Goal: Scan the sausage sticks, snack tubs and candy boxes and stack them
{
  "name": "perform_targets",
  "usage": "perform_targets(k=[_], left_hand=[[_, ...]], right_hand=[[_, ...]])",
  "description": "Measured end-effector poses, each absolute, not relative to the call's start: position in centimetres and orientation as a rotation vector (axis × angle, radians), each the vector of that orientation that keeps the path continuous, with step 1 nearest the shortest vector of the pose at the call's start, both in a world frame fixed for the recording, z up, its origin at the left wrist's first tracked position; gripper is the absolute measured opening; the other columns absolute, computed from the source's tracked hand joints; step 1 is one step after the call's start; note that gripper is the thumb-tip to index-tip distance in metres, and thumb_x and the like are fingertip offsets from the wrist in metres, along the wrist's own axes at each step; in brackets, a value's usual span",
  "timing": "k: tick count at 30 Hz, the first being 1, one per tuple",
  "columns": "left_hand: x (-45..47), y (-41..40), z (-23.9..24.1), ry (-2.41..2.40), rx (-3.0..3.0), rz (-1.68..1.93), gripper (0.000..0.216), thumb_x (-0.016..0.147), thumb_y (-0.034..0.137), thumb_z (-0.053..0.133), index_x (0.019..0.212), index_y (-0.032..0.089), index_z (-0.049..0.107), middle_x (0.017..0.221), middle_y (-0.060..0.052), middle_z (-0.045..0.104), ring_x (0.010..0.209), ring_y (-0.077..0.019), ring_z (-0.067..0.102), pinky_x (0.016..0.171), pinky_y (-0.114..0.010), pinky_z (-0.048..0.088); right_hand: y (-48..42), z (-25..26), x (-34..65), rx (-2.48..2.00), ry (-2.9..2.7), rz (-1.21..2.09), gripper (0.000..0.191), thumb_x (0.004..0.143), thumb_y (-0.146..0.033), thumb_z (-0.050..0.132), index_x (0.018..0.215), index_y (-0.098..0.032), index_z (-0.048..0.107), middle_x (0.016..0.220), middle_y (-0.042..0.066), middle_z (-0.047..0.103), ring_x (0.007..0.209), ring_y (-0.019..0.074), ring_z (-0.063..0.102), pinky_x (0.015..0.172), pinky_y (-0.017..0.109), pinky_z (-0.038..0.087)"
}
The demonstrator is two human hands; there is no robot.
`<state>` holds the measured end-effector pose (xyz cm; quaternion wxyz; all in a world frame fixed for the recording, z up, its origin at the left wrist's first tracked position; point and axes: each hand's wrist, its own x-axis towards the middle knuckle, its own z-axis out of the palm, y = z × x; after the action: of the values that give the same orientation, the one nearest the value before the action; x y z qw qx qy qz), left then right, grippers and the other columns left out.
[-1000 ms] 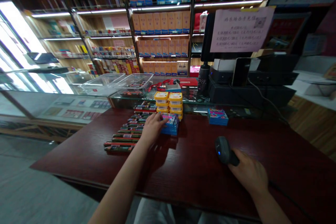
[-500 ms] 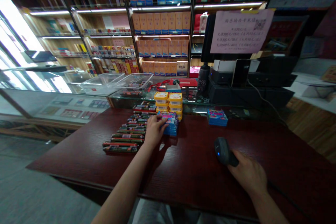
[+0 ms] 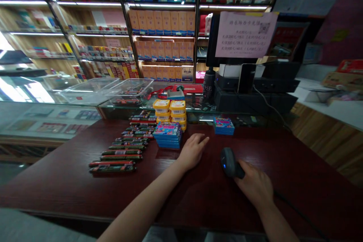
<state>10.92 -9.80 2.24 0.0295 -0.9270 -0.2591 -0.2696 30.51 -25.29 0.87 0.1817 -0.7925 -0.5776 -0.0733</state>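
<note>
My right hand (image 3: 256, 187) is wrapped round the handle of a black barcode scanner (image 3: 229, 162), its blue light showing. My left hand (image 3: 194, 149) is over the tabletop with its fingers stretched out and nothing in it. Just left of it stands a stack of flat blue boxes (image 3: 168, 136) with pink and blue printed tops. A smaller pile of the same boxes (image 3: 224, 125) lies beyond the scanner. Behind the larger stack rise yellow-lidded tubs (image 3: 161, 106) in two columns. Several slim dark wrapped sticks (image 3: 119, 155) lie in a row on the left.
The dark red wooden table (image 3: 65, 187) ends at a glass counter holding clear plastic bins (image 3: 130, 89). At the back right stand a monitor with a pink paper sign (image 3: 245, 34) and a phone (image 3: 246, 78). The scanner's cable (image 3: 297, 211) trails right.
My left hand has left the larger stack of blue boxes and moved right, empty. The camera view has shifted right. My right hand still holds the scanner.
</note>
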Motion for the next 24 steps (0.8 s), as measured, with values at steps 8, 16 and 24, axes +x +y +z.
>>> perform_targets(k=[8, 16, 24], left_hand=[[20.2, -4.8, 2.1, -0.740, -3.008, -0.727, 0.054, 0.083, 0.009, 0.041, 0.137, 0.017, 0.040, 0.141, -0.014, 0.043, 0.132, -0.0222, 0.037, 0.107, -0.038, 0.034], [23.8, -3.2, 1.3, -0.914, -2.927, -0.596, 0.047, 0.088, 0.011, 0.038, 0.135, 0.016, 0.042, 0.141, -0.013, 0.044, 0.133, -0.0253, 0.036, 0.111, -0.047, 0.023], [21.9, -4.1, 3.2, -0.790, -2.691, -0.543, 0.026, 0.093, 0.016, 0.035, 0.102, 0.013, 0.059, 0.099, -0.014, 0.060, 0.097, -0.0236, 0.052, 0.082, -0.038, 0.039]], right_hand=[[-25.1, 0.9, 30.8, -2.201, -1.656, -0.164, 0.025, 0.079, -0.023, 0.053, 0.102, -0.025, 0.063, 0.094, 0.002, 0.071, 0.079, 0.0187, 0.066, 0.068, 0.028, 0.042], [-25.0, 0.3, 31.3, -2.149, -1.669, -0.092, 0.021, 0.081, -0.024, 0.053, 0.099, -0.026, 0.062, 0.093, 0.001, 0.070, 0.084, 0.0182, 0.064, 0.074, 0.028, 0.041], [-25.0, 0.5, 31.3, -2.148, -1.657, -0.091, 0.021, 0.082, -0.023, 0.053, 0.100, -0.025, 0.062, 0.092, 0.001, 0.070, 0.084, 0.0186, 0.065, 0.075, 0.030, 0.041]])
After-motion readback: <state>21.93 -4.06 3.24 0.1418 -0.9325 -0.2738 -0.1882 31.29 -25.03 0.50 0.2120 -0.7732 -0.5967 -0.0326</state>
